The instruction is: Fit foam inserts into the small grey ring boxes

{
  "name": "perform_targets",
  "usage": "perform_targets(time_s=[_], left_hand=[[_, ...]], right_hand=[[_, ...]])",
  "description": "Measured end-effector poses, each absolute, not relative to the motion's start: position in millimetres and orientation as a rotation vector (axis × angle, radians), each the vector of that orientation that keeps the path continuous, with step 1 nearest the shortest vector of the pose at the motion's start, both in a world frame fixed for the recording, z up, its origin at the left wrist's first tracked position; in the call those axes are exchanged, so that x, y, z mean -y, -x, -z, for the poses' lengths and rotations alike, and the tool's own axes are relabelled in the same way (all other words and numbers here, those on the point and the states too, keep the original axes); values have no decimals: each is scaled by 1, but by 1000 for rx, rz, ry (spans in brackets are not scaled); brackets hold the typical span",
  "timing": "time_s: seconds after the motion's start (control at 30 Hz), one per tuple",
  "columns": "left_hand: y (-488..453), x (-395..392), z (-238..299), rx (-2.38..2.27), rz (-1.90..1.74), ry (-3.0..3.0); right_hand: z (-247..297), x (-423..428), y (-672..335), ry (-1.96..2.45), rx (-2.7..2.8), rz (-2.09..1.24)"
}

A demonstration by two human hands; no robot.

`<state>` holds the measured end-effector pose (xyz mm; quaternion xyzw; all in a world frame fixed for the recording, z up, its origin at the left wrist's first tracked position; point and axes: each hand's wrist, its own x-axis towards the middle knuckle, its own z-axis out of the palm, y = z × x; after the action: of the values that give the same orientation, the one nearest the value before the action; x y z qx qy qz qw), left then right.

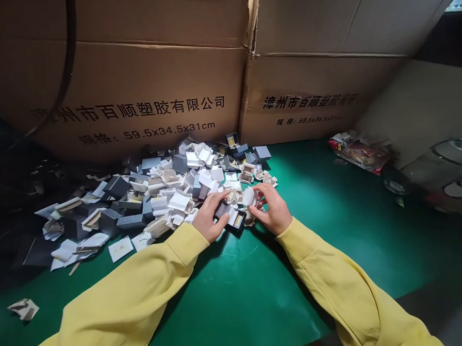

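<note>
My left hand (211, 219) is closed on a small dark box (236, 220) with a pale inside, its thumb lying across the top. Just to the right, my right hand (271, 208) pinches a white rounded piece (250, 197) between thumb and fingers; its exact kind is unclear. Both hands are at the near right edge of a heap of small dark boxes and folded white card inserts (180, 200). Brownish card pieces (247, 173) lie just beyond my fingers.
Two large cardboard cartons (152, 79) stand behind the heap on the green tabletop (230, 302). A red plastic packet (361, 153) lies at the right, near a transparent container (454, 153). One crumpled scrap (24, 309) sits at the left front.
</note>
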<state>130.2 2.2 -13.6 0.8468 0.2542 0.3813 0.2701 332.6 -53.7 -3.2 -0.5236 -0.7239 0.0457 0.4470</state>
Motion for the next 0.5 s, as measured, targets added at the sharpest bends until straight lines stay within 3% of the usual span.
perform_targets(time_s=[0.27,0.5], left_hand=[[-124,-8,24,-469,-1022,-2371],[-123,-11,31,-545,-999,-2419]], right_hand=[[6,54,-332,1383,1788,-179],[0,57,-327,1393,1664,-349]])
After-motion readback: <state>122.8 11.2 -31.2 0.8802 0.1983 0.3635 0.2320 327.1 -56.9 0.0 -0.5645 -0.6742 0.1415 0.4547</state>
